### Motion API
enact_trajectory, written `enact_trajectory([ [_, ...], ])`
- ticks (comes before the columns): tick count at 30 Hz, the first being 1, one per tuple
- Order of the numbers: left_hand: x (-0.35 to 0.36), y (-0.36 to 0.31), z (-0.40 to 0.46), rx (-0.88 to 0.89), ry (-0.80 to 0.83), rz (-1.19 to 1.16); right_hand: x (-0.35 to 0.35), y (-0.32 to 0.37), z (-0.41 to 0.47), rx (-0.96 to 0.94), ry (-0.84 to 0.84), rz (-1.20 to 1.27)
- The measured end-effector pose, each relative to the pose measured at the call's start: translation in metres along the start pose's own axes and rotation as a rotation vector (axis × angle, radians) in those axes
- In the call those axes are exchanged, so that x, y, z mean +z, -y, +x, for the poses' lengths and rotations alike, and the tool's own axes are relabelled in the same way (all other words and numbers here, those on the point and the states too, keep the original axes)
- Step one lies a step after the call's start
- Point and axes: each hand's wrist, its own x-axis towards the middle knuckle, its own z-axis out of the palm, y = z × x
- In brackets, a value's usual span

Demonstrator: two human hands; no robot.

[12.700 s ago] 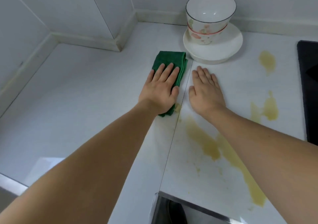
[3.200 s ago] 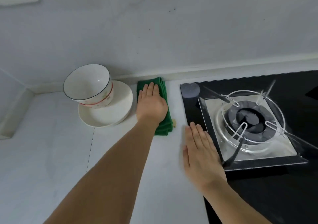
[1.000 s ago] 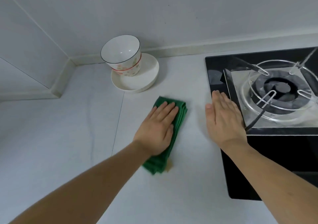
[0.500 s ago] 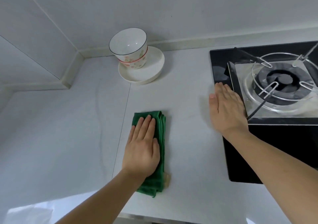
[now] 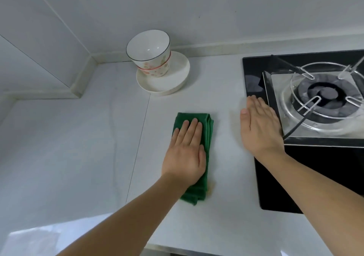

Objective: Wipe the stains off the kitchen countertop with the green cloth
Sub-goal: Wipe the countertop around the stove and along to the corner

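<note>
1. Left hand (image 5: pixel 185 153) lies flat on the cloth (image 5: pixel 204 133) at the frame's centre, fingers straight and together, pressing it onto the counter (image 5: pixel 78 147).
2. Right hand (image 5: pixel 260 125) rests flat, right of centre, fingers straight and holding nothing; its outer edge lies over the left edge of the hob (image 5: pixel 315 177) and the thumb side is on the counter.
3. Folded into a long strip, the green cloth runs from just above the left fingertips down past the wrist toward the lower centre. It lies between the counter seam on its left and the right hand, apart from both.
4. A small yellowish stain (image 5: pixel 210 190) shows on the counter just beside the cloth's lower right edge.
5. In the upper middle, a bowl (image 5: pixel 151 53) sits on a plate (image 5: pixel 173 82) near the back wall, well apart from the cloth.
6. At the upper right, a burner (image 5: pixel 325 96) with a wire pan support sits in the black hob.
</note>
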Motion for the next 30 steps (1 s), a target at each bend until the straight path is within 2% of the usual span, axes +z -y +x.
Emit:
enact_trajectory([
  [2,0.001,-0.003,-0.029,0.000,0.042,0.007,-0.002,0.001,0.000,0.016,0.021,0.008],
  [4,0.000,-0.004,-0.022,0.001,0.040,0.025,-0.001,0.000,0.000,0.024,0.018,0.011],
  [7,-0.002,-0.011,0.026,0.025,0.008,0.029,-0.001,0.000,0.000,0.016,0.027,0.020],
  [13,0.000,-0.052,0.169,-0.058,-0.070,-0.007,0.000,0.000,-0.002,-0.008,-0.028,0.029],
  [17,0.005,-0.063,0.200,-0.017,-0.064,0.001,-0.006,-0.003,-0.005,-0.087,-0.005,0.148],
  [21,0.006,-0.065,0.182,0.034,-0.052,0.034,-0.017,0.000,-0.044,-0.166,0.053,0.043],
  [27,0.011,-0.077,0.102,0.106,0.015,0.060,-0.039,-0.027,-0.135,-0.078,0.152,-0.116],
  [30,0.016,-0.083,0.041,0.114,0.047,0.075,-0.057,-0.037,-0.168,0.000,0.321,-0.164],
])
